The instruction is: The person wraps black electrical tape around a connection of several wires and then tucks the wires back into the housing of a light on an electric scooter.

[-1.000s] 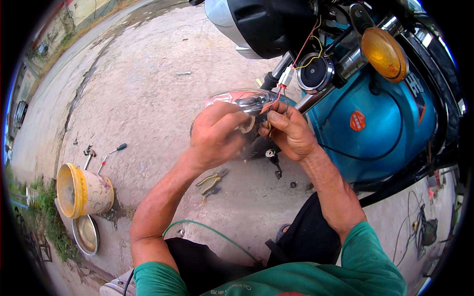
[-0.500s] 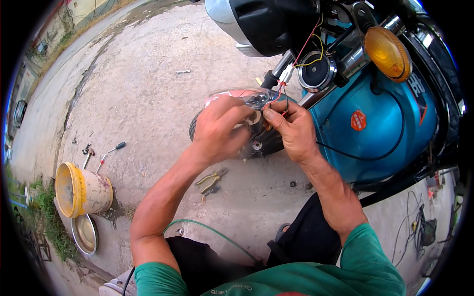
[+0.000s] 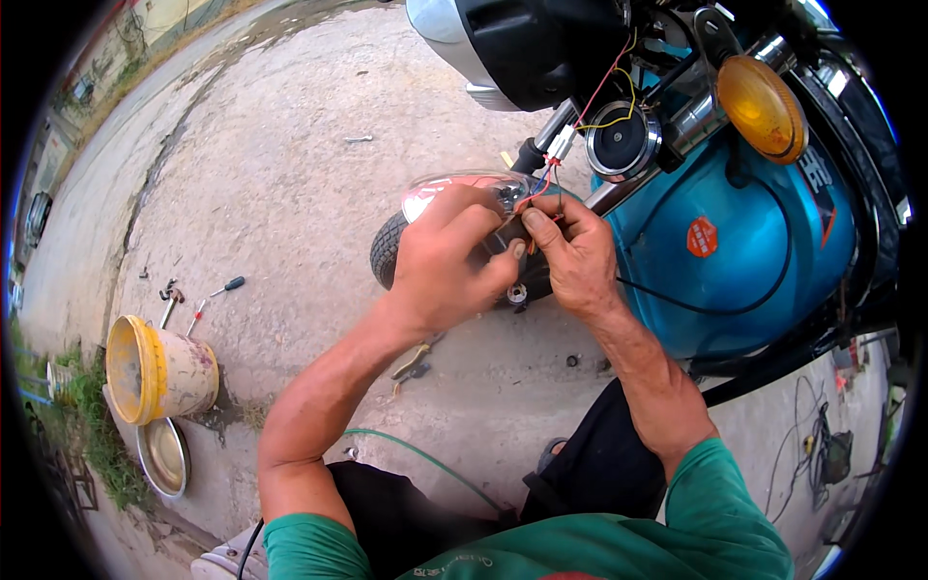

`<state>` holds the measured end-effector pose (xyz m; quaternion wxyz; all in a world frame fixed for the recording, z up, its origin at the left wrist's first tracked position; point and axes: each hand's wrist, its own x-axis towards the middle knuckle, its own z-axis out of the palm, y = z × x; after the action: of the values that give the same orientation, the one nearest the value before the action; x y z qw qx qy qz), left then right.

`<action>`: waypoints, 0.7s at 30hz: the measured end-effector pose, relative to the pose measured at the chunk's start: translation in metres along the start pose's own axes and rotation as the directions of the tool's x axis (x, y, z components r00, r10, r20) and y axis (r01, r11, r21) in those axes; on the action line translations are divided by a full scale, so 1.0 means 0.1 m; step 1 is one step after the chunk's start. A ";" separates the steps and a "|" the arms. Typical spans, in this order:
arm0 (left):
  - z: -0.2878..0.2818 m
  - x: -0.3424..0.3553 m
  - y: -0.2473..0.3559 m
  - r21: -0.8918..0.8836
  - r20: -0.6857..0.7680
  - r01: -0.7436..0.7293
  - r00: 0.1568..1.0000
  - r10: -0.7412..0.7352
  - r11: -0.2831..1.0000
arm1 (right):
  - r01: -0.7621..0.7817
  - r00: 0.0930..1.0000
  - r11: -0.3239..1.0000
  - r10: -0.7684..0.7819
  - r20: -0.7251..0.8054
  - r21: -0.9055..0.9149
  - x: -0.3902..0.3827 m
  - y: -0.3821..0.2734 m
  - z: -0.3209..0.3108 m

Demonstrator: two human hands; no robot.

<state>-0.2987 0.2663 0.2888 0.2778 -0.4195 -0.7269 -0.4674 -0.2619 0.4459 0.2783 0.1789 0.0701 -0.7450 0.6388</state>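
Observation:
Both my hands are at a bundle of thin wires beside the motorcycle. My right hand [image 3: 577, 259] pinches the wires [image 3: 539, 197], some red, between thumb and forefinger. They run up to a white plug connector [image 3: 561, 145]. Just left of it, my left hand [image 3: 447, 253] has its fingers curled toward the same wires. Its fingertips are partly hidden, and I cannot make out what they hold. Behind my left hand shows a shiny, rounded red and clear part [image 3: 454, 186], with a black tyre [image 3: 389, 249] below it.
The motorcycle's blue tank [image 3: 744, 251], round horn-like disc [image 3: 619, 140] and orange indicator [image 3: 761, 108] stand at right. Pliers [image 3: 414, 362], a screwdriver [image 3: 232, 284] and a wrench [image 3: 359, 138] lie on the concrete. A yellow-rimmed bucket [image 3: 184, 375] is at left; a green hose [image 3: 425, 456] crosses below.
My left hand has shifted slightly right and its thumb has come into view near the wires. It now covers part of the pliers. My right hand keeps its pinch nearly in place.

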 end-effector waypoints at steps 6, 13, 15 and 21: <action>-0.13 -0.02 -0.10 0.023 0.088 -0.177 0.981 0.174 0.984 | -0.256 0.959 0.864 0.171 0.226 0.433 0.04 0.09 -0.08; -0.14 -0.04 -0.10 0.028 0.091 -0.181 0.980 0.178 0.983 | -0.247 0.963 0.845 0.162 0.213 0.474 0.00 0.00 0.02; -0.16 -0.04 -0.09 0.036 0.085 -0.205 0.976 0.201 0.978 | -0.238 0.967 0.840 0.156 0.203 0.489 -0.01 -0.01 0.01; -0.10 -0.02 -0.11 0.046 0.104 -0.238 0.967 0.232 0.970 | -0.271 0.962 0.844 0.222 0.159 0.462 0.00 0.06 -0.06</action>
<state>-0.3075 0.2542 0.2863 0.3075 -0.5168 -0.6980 -0.3887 -0.2630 0.4528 0.2733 0.0353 0.0475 -0.5741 0.8166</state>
